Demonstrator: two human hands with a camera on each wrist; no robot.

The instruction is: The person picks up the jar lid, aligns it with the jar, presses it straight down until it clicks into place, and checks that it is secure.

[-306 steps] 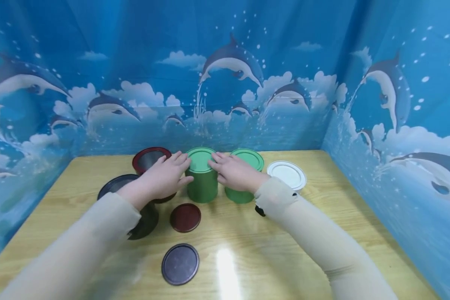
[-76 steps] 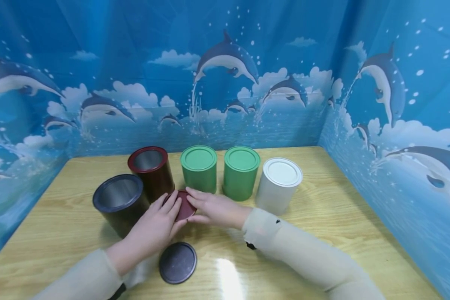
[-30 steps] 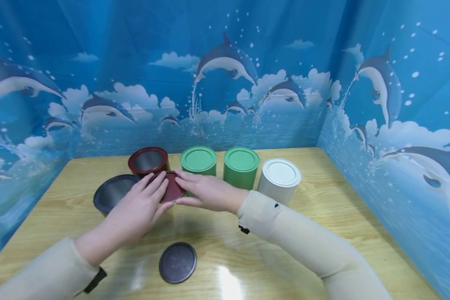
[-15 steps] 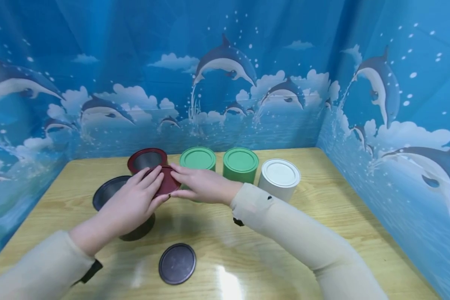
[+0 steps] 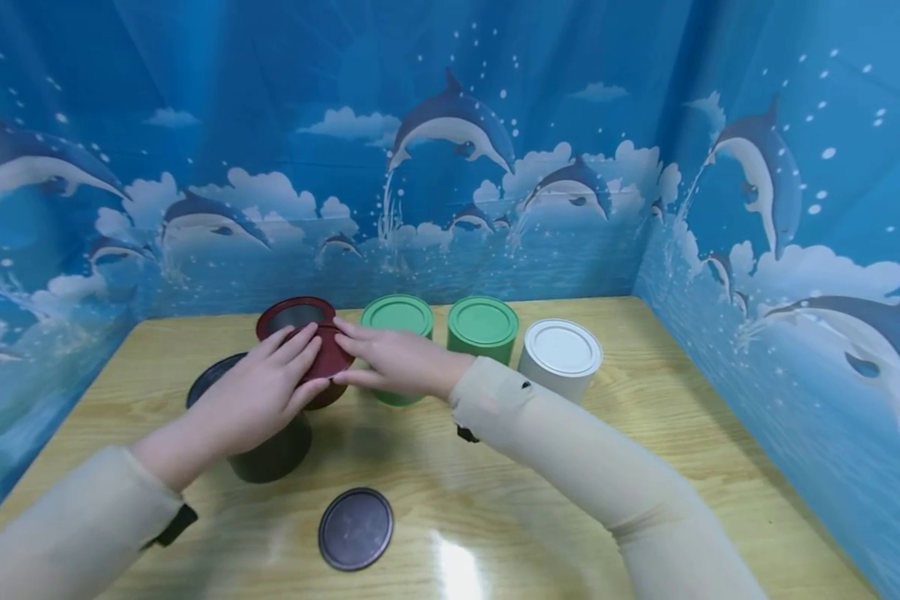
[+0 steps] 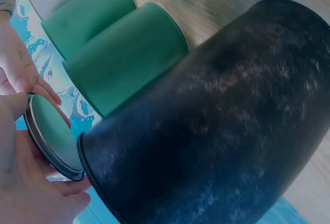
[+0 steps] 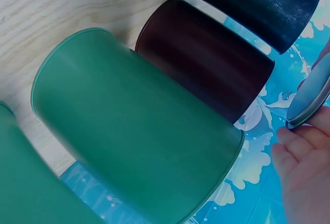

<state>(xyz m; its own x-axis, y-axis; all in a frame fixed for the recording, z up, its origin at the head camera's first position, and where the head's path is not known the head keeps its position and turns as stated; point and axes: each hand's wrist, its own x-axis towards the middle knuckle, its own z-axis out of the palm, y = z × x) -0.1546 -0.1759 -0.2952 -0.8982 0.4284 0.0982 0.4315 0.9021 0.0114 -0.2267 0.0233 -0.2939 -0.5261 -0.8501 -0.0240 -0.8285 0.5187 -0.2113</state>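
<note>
Both hands hold a dark red round lid (image 5: 328, 357) level by its edges, just above the near side of the uncovered dark red can (image 5: 297, 302). My left hand (image 5: 255, 387) grips the lid's left side, thumb on the near edge and fingers over the top. From the other side my right hand (image 5: 393, 360) pinches the right edge. In the left wrist view the lid's underside (image 6: 54, 128) shows between the fingers, apart from any can. The right wrist view shows the dark red can (image 7: 206, 61) standing with its top uncovered.
An uncovered black can (image 5: 273, 454) stands below my left forearm. Its black lid (image 5: 356, 529) lies on the wooden table (image 5: 570, 500) in front. Two lidded green cans (image 5: 397, 317) and a lidded white can (image 5: 562, 346) stand to the right. A dolphin-print curtain (image 5: 345, 167) encloses the back.
The dark red lid was picked up from the table between both hands. It has since risen and moved away from me and left, to the dark red can's rim.
</note>
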